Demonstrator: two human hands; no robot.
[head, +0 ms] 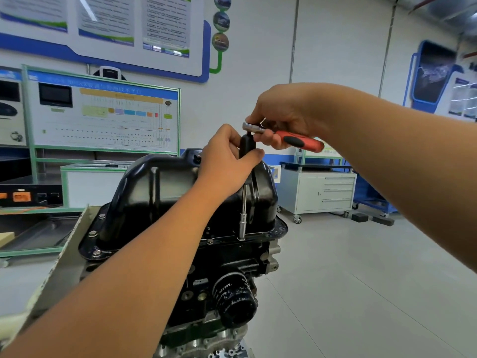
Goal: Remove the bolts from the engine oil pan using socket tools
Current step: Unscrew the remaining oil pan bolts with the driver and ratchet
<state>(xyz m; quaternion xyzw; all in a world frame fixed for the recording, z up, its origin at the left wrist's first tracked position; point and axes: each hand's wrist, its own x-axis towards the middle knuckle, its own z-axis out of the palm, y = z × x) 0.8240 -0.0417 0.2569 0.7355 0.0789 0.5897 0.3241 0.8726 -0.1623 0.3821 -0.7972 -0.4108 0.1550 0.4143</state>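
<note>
At the centre of the frame an upturned engine (pixel 227 280) is seen, capped by a glossy black oil pan (pixel 160 192) whose flange runs along the lower left and right of the pan. Several bolts (pixel 93 233) are seated along the left edge of that flange. A socket driver (pixel 244 202) is stood upright at the pan's right side — its black handle is gripped by the left hand (pixel 227 161), fingers and thumb curled round it, while the chrome shaft drops to a socket (pixel 242 227) set down on the flange, apparently over a bolt head that is hidden.

Just above, at upper centre, a ratchet (pixel 286 136) with a red and black handle is held by the right hand (pixel 286 112); the fingers are wrapped round the shaft near its chrome head, which is placed at the top of the black driver handle. Whether the two tools are actually joined cannot be told.

Behind, at left, a green-framed training board (pixel 103 115) is mounted — and at right a white wheeled cabinet (pixel 317 192) is parked on the pale floor (pixel 361 267).
</note>
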